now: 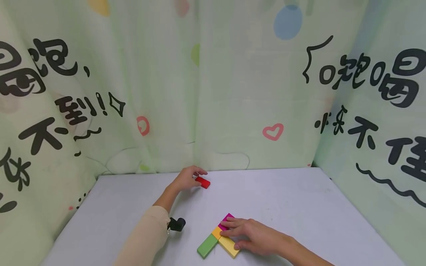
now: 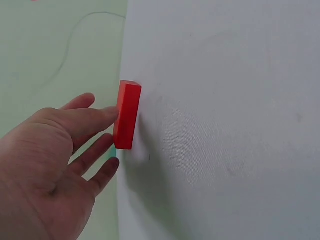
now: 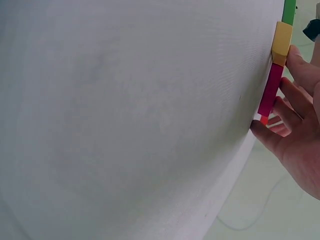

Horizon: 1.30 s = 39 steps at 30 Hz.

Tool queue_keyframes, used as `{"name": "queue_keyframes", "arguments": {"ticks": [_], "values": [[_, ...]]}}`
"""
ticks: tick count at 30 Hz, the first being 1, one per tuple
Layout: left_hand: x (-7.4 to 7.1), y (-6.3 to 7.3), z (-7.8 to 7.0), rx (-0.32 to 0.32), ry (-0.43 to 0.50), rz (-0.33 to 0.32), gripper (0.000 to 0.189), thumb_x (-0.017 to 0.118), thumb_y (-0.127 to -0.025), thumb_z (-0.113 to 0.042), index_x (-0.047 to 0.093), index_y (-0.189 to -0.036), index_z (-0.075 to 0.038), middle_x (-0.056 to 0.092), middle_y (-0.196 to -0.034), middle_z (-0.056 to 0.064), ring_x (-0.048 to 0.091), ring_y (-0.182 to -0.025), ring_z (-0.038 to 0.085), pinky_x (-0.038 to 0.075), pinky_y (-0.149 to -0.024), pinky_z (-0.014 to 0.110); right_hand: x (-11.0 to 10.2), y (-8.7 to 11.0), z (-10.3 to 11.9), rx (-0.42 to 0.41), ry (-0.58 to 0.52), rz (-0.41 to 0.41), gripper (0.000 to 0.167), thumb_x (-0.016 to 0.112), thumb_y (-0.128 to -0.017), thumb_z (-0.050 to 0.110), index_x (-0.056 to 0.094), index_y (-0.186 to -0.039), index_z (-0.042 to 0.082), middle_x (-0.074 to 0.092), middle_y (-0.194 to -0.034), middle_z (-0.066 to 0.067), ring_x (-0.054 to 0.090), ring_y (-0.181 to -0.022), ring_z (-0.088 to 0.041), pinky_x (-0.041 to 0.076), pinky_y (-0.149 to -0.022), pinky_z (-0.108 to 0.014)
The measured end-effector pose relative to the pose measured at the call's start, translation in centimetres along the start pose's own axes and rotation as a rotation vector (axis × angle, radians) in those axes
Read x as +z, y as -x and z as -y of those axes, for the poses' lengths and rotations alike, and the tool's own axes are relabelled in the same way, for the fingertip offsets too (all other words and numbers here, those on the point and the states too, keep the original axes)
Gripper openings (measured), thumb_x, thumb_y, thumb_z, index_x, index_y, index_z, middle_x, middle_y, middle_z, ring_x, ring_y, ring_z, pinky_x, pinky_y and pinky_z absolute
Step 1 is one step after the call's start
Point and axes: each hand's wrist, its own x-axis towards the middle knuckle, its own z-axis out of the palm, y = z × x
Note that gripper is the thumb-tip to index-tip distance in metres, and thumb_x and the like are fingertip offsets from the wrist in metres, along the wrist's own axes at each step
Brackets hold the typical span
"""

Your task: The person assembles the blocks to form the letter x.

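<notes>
A red rectangular block (image 1: 203, 182) lies on the far part of the white table. My left hand (image 1: 188, 178) is right at it, thumb against its near side and the other fingers spread loosely above; in the left wrist view the thumb tip meets the red block (image 2: 128, 115), with no fingers closed round its far side. Closer in, green (image 1: 207, 246), orange (image 1: 216, 232), magenta (image 1: 227, 221) and yellow (image 1: 228, 246) blocks touch in a branching shape. My right hand (image 1: 254, 236) rests over them, fingers on the magenta and orange ones, thumb at the yellow one, partly hiding them.
The white table (image 1: 283, 199) ends at a pale green printed curtain (image 1: 229, 111), which encloses the back and both sides. A black wrist camera (image 1: 176, 224) sticks out from the left sleeve (image 1: 146, 236).
</notes>
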Motion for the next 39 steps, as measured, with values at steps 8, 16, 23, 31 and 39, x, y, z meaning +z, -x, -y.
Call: {"name": "queue_keyframes", "arguments": {"ticks": [8, 16, 23, 31, 39], "values": [[0.3, -0.3, -0.1, -0.010, -0.017, 0.035, 0.043, 0.080, -0.086, 0.000, 0.076, -0.123, -0.020, 0.064, -0.131, 0.011, 0.058, -0.122, 0.031, 0.061, -0.090, 0.040, 0.0, 0.1, 0.0, -0.010, 0.003, -0.007, 0.051, 0.070, -0.100, 0.026, 0.059, -0.149, 0.023, 0.051, -0.159, 0.001, 0.045, -0.150, -0.027, 0.045, -0.117, -0.046], [0.6, -0.7, -0.1, 0.003, -0.067, 0.071, 0.042, 0.082, -0.084, 0.000, 0.076, -0.121, -0.020, 0.066, -0.127, 0.009, 0.058, -0.118, 0.026, 0.061, -0.090, 0.039, 0.1, 0.1, -0.1, -0.012, 0.003, -0.005, 0.051, 0.070, -0.100, 0.026, 0.059, -0.149, 0.024, 0.051, -0.159, 0.001, 0.045, -0.151, -0.026, 0.045, -0.117, -0.045], [0.9, -1.1, 0.0, 0.055, -0.113, 0.080, 0.038, 0.080, -0.085, 0.002, 0.077, -0.119, -0.016, 0.069, -0.121, 0.007, 0.060, -0.112, 0.024, 0.060, -0.091, 0.039, 0.0, 0.1, 0.1, -0.007, 0.002, -0.011, 0.051, 0.071, -0.099, 0.026, 0.059, -0.149, 0.023, 0.052, -0.159, 0.001, 0.045, -0.150, -0.025, 0.046, -0.116, -0.045], [1.0, -1.2, 0.0, 0.078, -0.139, 0.101, 0.038, 0.079, -0.086, 0.003, 0.077, -0.119, -0.016, 0.070, -0.120, 0.006, 0.061, -0.112, 0.024, 0.060, -0.091, 0.038, 0.1, 0.2, 0.1, -0.018, 0.028, -0.022, 0.051, 0.071, -0.099, 0.025, 0.059, -0.149, 0.023, 0.052, -0.158, 0.001, 0.046, -0.150, -0.025, 0.047, -0.115, -0.044], [1.0, -1.3, 0.0, 0.087, -0.155, 0.119, 0.037, 0.077, -0.088, 0.004, 0.077, -0.119, -0.016, 0.070, -0.119, 0.005, 0.061, -0.113, 0.024, 0.059, -0.093, 0.039, 0.1, 0.1, 0.1, -0.017, 0.018, -0.021, 0.051, 0.071, -0.099, 0.023, 0.059, -0.149, 0.023, 0.052, -0.158, 0.000, 0.046, -0.149, -0.026, 0.046, -0.116, -0.045]]}}
